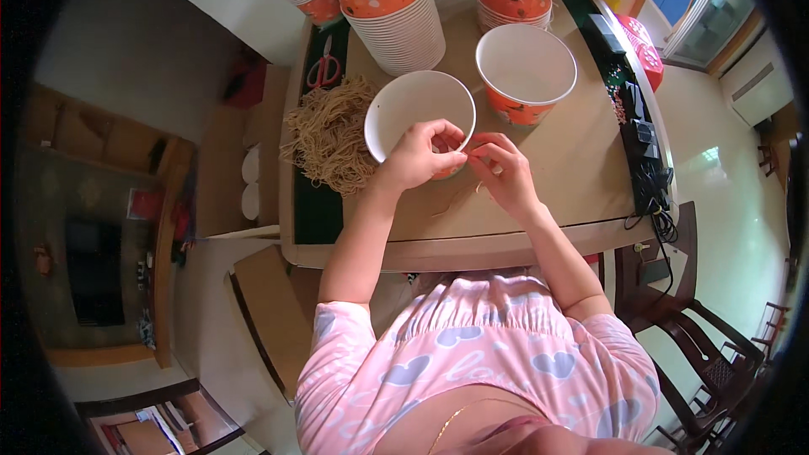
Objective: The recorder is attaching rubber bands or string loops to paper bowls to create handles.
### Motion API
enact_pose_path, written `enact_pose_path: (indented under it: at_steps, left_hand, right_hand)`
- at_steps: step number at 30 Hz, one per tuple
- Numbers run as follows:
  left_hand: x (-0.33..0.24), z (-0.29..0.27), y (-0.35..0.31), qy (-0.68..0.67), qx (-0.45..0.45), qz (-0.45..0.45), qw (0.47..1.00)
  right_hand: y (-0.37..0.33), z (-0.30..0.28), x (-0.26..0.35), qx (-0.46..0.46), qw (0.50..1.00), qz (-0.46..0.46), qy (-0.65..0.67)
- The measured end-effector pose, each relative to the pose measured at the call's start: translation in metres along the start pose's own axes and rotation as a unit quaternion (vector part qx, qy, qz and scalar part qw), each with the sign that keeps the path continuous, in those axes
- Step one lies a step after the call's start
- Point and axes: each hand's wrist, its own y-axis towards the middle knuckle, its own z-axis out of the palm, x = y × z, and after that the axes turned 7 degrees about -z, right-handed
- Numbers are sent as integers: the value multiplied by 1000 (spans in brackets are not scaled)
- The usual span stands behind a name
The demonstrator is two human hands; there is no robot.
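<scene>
A white-lined paper bucket [403,109] with an orange printed outside stands in front of me, tilted a little. My left hand [424,154] is closed over its near right rim, fingers reaching inside and thumb outside. Fingertips pressed together, my right hand [506,173] meets the left thumb at the same spot on the rim. A thin tan string [455,200] trails below the right hand; its upper end is hidden by the fingers. Left of the bucket lies a loose heap of tan strings [329,135]. Red-handled scissors [324,72] rest behind the heap.
A second paper bucket [527,67] stands open at the right. Tall stacks of nested buckets [396,29] line the back of the table [581,177]. Black power adapters and cables [645,160] run along the right edge. A dark wooden chair [708,337] stands at lower right.
</scene>
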Motion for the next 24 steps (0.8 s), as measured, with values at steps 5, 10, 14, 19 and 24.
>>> enact_pose_path:
  at_steps: [5, 10, 14, 19, 24]
  left_hand:
    - [-2, 2, 8, -22, 11, 3, 1000]
    - [-7, -2, 9, -12, 21, -41, 999]
    - [-3, -3, 11, -21, 28, -28, 999]
    - [-7, -6, 10, 32, 10, -24, 999]
    - [-1, -5, 9, 12, 11, 14, 1000]
  right_hand:
    - [-8, 0, -4, -48, 994, -98, -10]
    - [-5, -3, 5, -44, 976, -185, -108]
    - [-5, -6, 1, -51, 972, -189, -131]
    - [-4, -8, 1, -19, 964, -211, -161]
    - [-3, -8, 5, -21, 996, -81, -35]
